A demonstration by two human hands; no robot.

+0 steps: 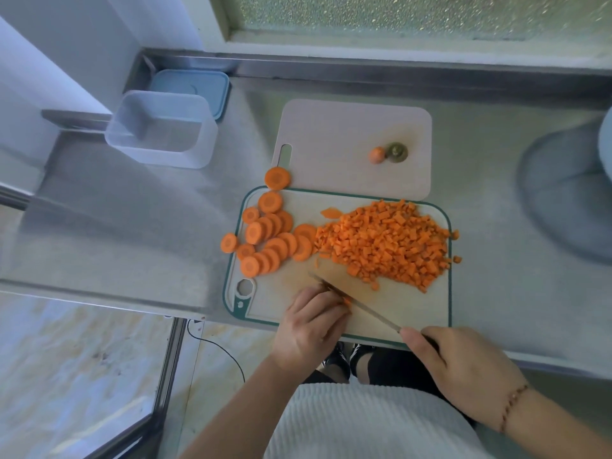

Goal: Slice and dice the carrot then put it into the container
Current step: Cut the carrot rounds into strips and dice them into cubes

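Note:
A green-rimmed cutting board (414,313) holds a big heap of diced carrot (387,243) on its right half and several round carrot slices (268,236) on its left. My right hand (463,366) grips the handle of a knife (364,308) whose blade runs diagonally across the board's near side. My left hand (311,326), fingers curled, holds small carrot pieces (346,301) against the blade. The clear plastic container (162,130) stands at the far left, apart from the board.
A second pale board (331,140) behind carries the carrot tip and the stem end (389,153). A blue lid (195,86) lies behind the container. One slice (277,178) sits off the board. Steel counter, round grey object (569,190) at right, window behind.

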